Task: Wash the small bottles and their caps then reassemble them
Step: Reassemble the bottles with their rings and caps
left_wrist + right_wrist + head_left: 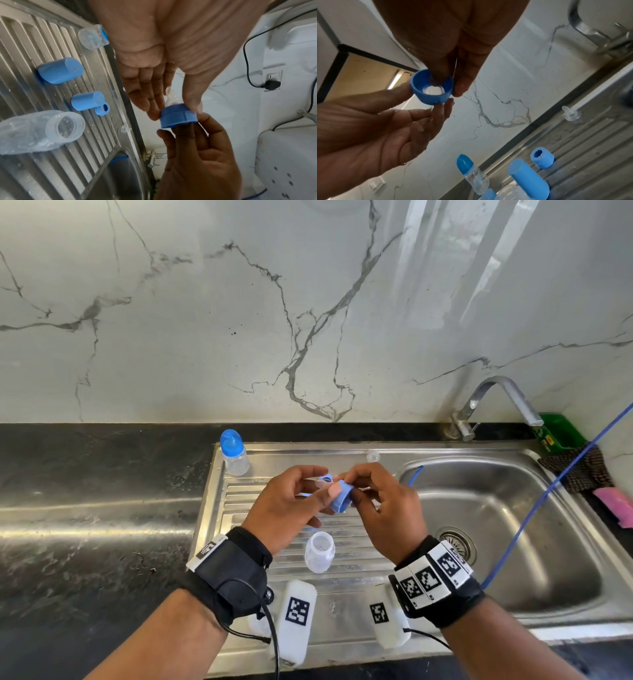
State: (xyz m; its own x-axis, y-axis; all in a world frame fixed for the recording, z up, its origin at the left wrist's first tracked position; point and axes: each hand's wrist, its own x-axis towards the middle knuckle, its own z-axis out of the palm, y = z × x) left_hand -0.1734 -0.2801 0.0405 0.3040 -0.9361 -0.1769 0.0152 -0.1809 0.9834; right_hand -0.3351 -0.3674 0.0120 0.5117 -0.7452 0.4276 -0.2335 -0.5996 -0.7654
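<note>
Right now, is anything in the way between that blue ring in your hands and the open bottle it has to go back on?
Nothing visible. Both hands hold the blue ring with its clear teat above the draining board, and the open bottle stands uncovered just below and nearer. The loose blue caps lie off to one side.

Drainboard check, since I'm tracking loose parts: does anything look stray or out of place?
One clear nipple sits alone at the drainboard's back edge, apart from the blue caps. An open bottle stands capless. Nothing looks spilled or damaged.
</note>
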